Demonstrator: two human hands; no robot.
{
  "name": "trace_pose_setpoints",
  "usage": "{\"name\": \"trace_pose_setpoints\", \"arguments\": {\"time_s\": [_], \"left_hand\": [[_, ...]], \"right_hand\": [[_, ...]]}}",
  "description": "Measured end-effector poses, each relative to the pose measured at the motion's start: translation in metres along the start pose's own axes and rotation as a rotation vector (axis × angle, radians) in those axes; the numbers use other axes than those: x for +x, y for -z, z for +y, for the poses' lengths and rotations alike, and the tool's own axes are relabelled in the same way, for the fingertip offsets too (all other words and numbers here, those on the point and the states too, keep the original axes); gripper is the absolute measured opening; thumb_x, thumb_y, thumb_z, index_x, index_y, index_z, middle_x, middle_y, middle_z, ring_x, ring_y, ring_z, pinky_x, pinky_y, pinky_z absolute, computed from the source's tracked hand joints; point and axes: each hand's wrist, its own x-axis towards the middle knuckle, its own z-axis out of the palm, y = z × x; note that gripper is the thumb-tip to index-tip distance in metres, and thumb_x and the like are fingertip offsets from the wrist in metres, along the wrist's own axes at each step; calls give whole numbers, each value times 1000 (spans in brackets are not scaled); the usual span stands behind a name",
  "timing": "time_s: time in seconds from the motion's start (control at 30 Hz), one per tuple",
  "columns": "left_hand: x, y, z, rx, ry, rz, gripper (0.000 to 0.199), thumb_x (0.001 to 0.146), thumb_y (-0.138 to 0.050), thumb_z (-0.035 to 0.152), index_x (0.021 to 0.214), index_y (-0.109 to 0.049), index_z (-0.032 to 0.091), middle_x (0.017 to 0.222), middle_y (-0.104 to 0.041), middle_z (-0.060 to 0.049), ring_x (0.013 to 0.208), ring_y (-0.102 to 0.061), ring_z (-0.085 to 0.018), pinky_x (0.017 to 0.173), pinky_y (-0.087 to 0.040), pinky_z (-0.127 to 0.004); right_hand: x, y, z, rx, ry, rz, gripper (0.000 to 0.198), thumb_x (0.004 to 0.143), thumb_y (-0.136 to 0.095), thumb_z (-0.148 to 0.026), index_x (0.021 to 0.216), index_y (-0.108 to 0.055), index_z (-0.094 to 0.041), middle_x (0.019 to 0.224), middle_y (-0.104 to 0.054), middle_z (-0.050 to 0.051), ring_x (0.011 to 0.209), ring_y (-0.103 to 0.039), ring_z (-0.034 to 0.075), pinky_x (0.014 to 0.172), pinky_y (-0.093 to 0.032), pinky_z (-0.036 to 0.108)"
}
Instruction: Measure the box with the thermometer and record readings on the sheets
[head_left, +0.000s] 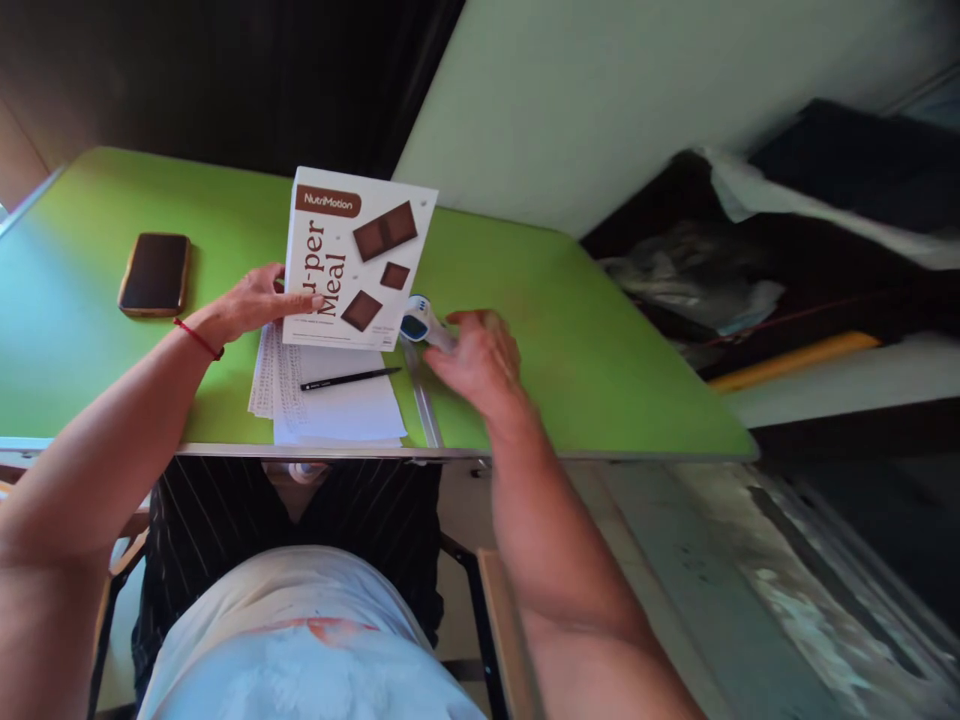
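Observation:
My left hand (259, 300) grips a white NutriMotion box (360, 300) by its left side, thumb across the front and the other fingers partly hidden. Brown chocolate pieces are printed on the box, which stands tilted over some sheets. Just right of it, my right hand (480, 360) is closed around the handle of a white-and-blue handheld infrared thermometer (417, 318), whose dark screen faces me. Slight blur softens the fingers there. Below the box, a black pen (350, 379) lies on the white paper (345, 418), with handwritten sheets (264, 385) at its left.
A smartphone in a brown case (155, 275) rests on the left of the green table (600, 370). A clear ruler-like strip (424, 400) lies right of the paper. Dark shelving with crumpled plastic (697, 280) stands beyond the table's right side, beside a pale wall.

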Motion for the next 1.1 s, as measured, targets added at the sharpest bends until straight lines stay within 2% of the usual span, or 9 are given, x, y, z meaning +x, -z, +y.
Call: {"name": "trace_pose_setpoints", "arguments": {"time_s": [0.1,0.17,0.27,0.33,0.37,0.43,0.53,0.67,1.1], "left_hand": [[-1,1,3,42,74,-47,57,74,-94,56,113,-78,17,120,-81,-15,111,-76,-35,101,-61,-52],[-1,1,3,62,81,-50,57,75,-92,56,114,-78,16,122,-80,-15,112,-76,-35,102,-61,-52],[-1,3,2,74,55,-85,55,77,-91,53,116,-78,17,125,-80,-15,113,-76,-33,102,-60,-51],[-1,4,2,64,47,-114,55,76,-91,51,117,-78,17,125,-80,-14,113,-76,-33,102,-60,-51],[-1,4,2,55,46,-129,54,76,-91,50,117,-78,17,125,-80,-14,114,-76,-33,102,-60,-51],[-1,5,2,40,37,-145,54,77,-90,49,119,-77,17,124,-80,-13,116,-75,-34,100,-60,-49],[-1,5,2,47,24,-149,52,78,-88,48,117,-78,17,120,-81,-13,115,-75,-34,97,-60,-46],[-1,5,4,87,62,-123,52,74,-88,49,114,-78,17,116,-82,-12,111,-76,-33,95,-60,-44],[1,8,-5,80,52,-106,52,69,-89,46,112,-76,19,119,-81,-11,109,-76,-30,91,-60,-39]], "right_hand": [[16,-6,19,44,-41,-241,39,88,-67,-32,121,-71,-11,118,-74,21,100,-67,32,81,-52,42],[18,-10,21,150,-84,-265,33,90,-62,-33,113,-72,-12,110,-76,19,93,-67,29,80,-52,41],[5,-8,8,446,-244,-36,33,84,-65,-38,107,-69,-16,100,-75,14,86,-65,26,75,-53,40],[-11,-1,-12,783,-310,132,37,78,-69,-43,107,-67,-20,93,-72,7,80,-63,22,72,-54,38],[-20,4,-24,995,-306,132,38,75,-70,-46,105,-66,-22,86,-69,3,74,-61,19,68,-53,35],[-39,14,-52,1383,-303,-16,40,71,-73,-50,100,-65,-24,76,-60,-3,64,-55,15,57,-49,30],[-60,22,-91,1677,-350,-211,42,68,-77,-50,98,-66,-22,68,-52,-6,57,-49,12,48,-42,26],[-64,18,-116,1751,-412,-270,41,66,-79,-49,94,-65,-22,65,-51,-7,56,-47,11,47,-41,25],[-62,8,-133,1737,-418,-287,36,69,-77,-50,85,-57,-24,61,-51,-8,50,-47,10,46,-37,25]]}}
